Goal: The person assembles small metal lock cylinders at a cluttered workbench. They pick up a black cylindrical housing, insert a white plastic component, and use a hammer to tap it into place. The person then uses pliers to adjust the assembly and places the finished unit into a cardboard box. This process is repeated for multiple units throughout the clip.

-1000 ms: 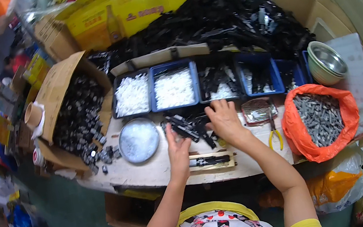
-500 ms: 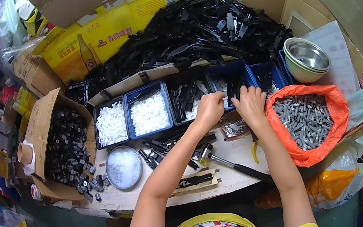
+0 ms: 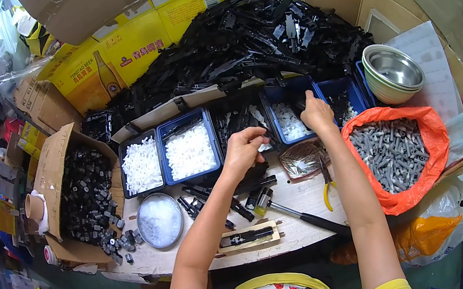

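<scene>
My left hand [image 3: 243, 151] is over the front of a bin [image 3: 218, 147] of long black plastic parts and white pieces. Its fingers are curled in; whatever they hold is too small or hidden. Farther right, my right hand [image 3: 317, 114] reaches over a blue bin [image 3: 274, 128] of small white pieces, with black parts at its back. The fingers of that hand are bent together beside those black parts, and their contents cannot be made out. In front of me, a light-coloured block fixture [image 3: 270, 232] carries a black part [image 3: 248, 236]. A hammer [image 3: 287, 211] lies beside it.
Two bins of white pieces [image 3: 141, 165] [image 3: 190, 150] stand left, behind a round dish [image 3: 160, 220]. Yellow-handled pliers [image 3: 327, 186] lie near my right forearm. An orange bag [image 3: 439, 136] of grey plugs and stacked bowls [image 3: 392, 74] are right. Black parts [image 3: 249, 36] heap behind; a carton [image 3: 56, 175] stands left.
My left hand has drawn back toward me and leftward, away from my right hand. My right hand has shifted deeper over the blue bin, uncovering its white pieces.
</scene>
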Motion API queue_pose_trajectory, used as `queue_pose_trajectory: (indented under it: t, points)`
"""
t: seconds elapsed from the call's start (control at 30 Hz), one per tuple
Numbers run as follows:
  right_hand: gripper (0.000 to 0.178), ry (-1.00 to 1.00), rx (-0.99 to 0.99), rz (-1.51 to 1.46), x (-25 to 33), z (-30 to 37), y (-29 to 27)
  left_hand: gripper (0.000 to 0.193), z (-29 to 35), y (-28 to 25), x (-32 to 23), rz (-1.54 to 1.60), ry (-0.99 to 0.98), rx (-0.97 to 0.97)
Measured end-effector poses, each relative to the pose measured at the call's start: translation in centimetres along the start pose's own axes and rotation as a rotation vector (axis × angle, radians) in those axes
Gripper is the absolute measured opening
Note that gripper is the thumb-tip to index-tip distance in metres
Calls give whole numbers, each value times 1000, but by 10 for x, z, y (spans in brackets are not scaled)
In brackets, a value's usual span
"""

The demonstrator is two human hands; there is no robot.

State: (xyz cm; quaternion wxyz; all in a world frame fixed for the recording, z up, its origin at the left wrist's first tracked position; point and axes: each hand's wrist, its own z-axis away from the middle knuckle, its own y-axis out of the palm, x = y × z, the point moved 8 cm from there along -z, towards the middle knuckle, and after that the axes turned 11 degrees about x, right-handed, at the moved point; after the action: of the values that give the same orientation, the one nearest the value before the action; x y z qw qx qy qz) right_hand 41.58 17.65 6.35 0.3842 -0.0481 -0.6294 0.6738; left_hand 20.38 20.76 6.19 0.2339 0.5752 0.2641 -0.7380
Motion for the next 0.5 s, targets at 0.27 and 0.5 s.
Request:
queue_pose_trajectory:
  t: [0.27,0.5]
  points:
    - [43,-33,-70,145,2,-2,18,22,25,-14,9,36,35,-21]
    - [52,-138,-16,150,-2,23,-8,20,84,-74,18,125,111,-184]
